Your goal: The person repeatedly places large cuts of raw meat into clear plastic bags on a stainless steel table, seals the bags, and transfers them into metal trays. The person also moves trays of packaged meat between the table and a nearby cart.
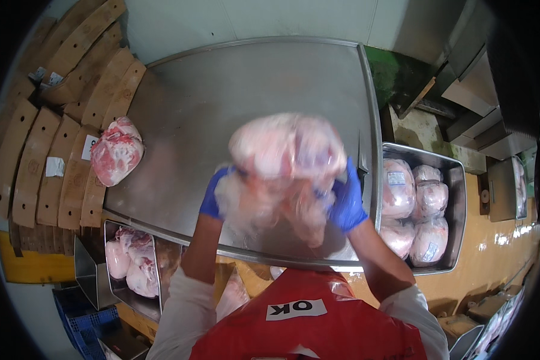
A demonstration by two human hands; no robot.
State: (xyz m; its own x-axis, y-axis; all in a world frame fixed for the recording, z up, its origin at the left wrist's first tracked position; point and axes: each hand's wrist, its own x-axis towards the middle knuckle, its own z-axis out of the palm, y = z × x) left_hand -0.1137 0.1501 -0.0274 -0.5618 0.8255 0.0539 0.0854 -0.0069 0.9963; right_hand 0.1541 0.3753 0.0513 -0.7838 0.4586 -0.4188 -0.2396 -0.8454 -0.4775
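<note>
Stainless steel worktable [234,78] with raised rim, set against a pale wall; yellowish floor to the right.

Large bag-wrapped cut of raw meat [285,162] held up above the near half of the table, motion-blurred; pale pink with white fat, loose plastic film hanging below it. Cannot tell whether the lower end touches the steel.

Left hand [215,195], blue glove, curled around the left underside of the bagged cut, fingers mostly hidden behind the film. Right hand [347,201], blue glove, fingers wrapped up the right side of the same cut, gripping it. Bare forearms rising from white sleeves; red apron [318,330] with a white label at the lower edge.

Second cut of raw meat [116,151], redder and marbled, lying on the table's left edge, well apart from the held one.

Steel tray [459,204] just beside the table's right edge, packed with bagged meat pieces [423,207], several bearing small white labels.

Steel bin [111,279] below the table's near-left corner, holding more pale meat. Blue plastic crate [87,324] lower still.

Stacks of flat brown cardboard [54,138] fanned along the left side, some with white stickers.
</note>
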